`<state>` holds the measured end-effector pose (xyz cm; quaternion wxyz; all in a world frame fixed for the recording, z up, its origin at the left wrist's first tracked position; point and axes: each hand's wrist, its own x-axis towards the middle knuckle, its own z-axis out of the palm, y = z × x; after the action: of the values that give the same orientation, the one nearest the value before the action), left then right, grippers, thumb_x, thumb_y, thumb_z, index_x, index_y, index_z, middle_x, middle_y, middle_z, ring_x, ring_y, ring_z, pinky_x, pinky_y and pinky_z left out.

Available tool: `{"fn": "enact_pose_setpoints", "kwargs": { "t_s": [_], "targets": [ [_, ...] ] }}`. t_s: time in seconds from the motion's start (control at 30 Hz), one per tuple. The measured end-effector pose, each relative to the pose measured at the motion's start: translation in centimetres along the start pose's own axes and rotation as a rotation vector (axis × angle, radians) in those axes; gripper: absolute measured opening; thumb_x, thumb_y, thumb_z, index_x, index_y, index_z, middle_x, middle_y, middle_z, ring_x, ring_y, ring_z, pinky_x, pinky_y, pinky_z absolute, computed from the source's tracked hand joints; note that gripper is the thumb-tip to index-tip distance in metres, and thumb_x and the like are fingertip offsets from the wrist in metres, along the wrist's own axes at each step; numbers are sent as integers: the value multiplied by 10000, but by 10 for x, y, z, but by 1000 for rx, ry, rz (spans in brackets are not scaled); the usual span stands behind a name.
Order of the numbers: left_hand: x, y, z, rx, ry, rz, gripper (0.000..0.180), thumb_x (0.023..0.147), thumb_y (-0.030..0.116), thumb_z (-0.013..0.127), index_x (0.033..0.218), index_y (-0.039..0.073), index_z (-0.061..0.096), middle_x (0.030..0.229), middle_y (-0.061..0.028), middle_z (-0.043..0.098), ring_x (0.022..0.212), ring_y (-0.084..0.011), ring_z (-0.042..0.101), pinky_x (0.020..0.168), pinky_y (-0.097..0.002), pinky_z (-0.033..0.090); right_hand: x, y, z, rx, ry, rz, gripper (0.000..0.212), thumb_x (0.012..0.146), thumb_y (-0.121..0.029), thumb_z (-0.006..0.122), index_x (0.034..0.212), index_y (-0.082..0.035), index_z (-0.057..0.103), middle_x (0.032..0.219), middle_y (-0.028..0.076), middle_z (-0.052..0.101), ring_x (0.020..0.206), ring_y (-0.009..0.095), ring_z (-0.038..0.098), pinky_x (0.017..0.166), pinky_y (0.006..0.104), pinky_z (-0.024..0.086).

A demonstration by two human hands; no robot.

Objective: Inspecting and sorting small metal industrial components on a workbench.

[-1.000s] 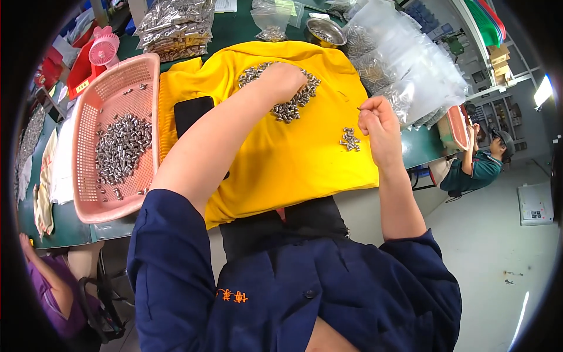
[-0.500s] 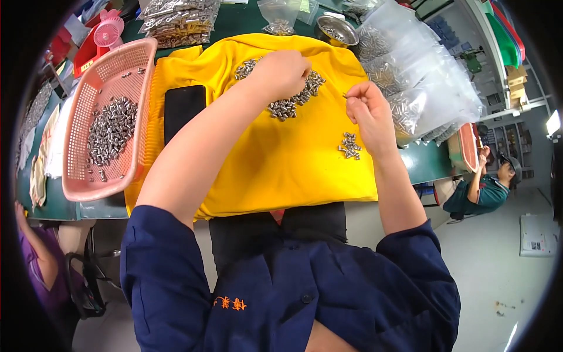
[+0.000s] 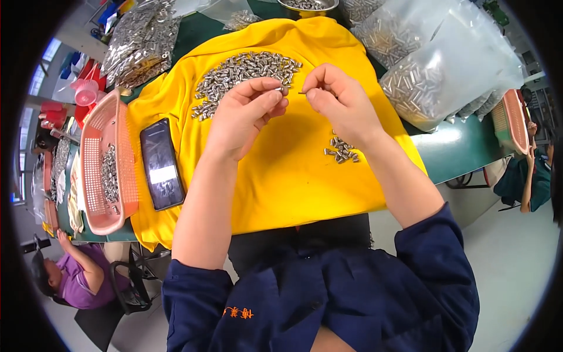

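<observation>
My left hand (image 3: 246,114) pinches a small metal sleeve (image 3: 280,90) at its fingertips, above the yellow cloth (image 3: 275,176). Facing it, my right hand (image 3: 340,102) holds a thin metal pin (image 3: 302,92) pointed at the sleeve; the two tips are almost touching. Behind both hands lies a big heap of small metal sleeves (image 3: 243,73) on the cloth. A smaller cluster of metal parts (image 3: 341,150) lies under my right wrist.
A black phone (image 3: 161,164) lies on the cloth's left side. A pink basket (image 3: 108,167) with metal parts stands left of it. Clear bags of metal parts (image 3: 437,70) fill the back right, more bags (image 3: 138,41) the back left. Other people sit at lower left (image 3: 70,276) and far right (image 3: 525,176).
My left hand has come off the big heap with a sleeve and my right hand has risen from the small cluster; both now meet in mid-air. The view has shifted closer.
</observation>
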<state>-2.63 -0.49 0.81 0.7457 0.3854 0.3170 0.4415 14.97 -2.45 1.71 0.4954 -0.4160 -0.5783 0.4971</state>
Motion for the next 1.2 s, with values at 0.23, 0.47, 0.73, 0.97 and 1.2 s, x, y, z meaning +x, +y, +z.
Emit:
{"fn": "enact_pose_setpoints", "kwargs": {
  "t_s": [0.23, 0.47, 0.73, 0.97, 1.2],
  "targets": [
    [-2, -9, 8, 108, -90, 15, 151, 779, 15, 557, 929, -5, 559, 820, -60, 589, 743, -124, 571, 699, -230, 466, -4, -3, -2, -214, -10, -147, 52, 713, -49, 426, 734, -28, 469, 599, 19, 451, 517, 84, 397, 478, 229, 347],
    [-3, -11, 7, 127, -80, 30, 141, 771, 7, 563, 911, -13, 570, 812, -61, 599, 737, -122, 578, 691, -225, 469, -4, -5, 1, -324, -16, -141, 50, 705, -66, 442, 726, -29, 469, 564, 70, 480, 506, 158, 459, 481, 277, 373],
    [-3, -10, 13, 358, -4, 112, 100, 756, -6, 575, 854, -21, 586, 798, -58, 605, 737, -107, 581, 667, -206, 469, -5, -1, 2, -504, 0, -218, 56, 711, -82, 462, 736, -33, 474, 603, 112, 508, 526, 233, 490, 494, 321, 385],
    [-2, -8, 8, 552, 75, 170, 109, 759, -18, 540, 859, -11, 586, 800, -25, 595, 710, -73, 558, 668, -188, 448, 2, 2, -11, -85, 14, 50, 82, 722, -87, 468, 766, -20, 486, 569, 32, 461, 500, 87, 408, 468, 236, 350],
    [-2, -11, 7, 572, 46, 171, 166, 788, -9, 524, 948, -8, 568, 847, -23, 585, 755, -82, 548, 696, -195, 439, -1, -2, -2, -305, 41, -100, 60, 719, -74, 469, 744, -25, 491, 556, 31, 451, 490, 88, 397, 463, 237, 344]
  ]
}}
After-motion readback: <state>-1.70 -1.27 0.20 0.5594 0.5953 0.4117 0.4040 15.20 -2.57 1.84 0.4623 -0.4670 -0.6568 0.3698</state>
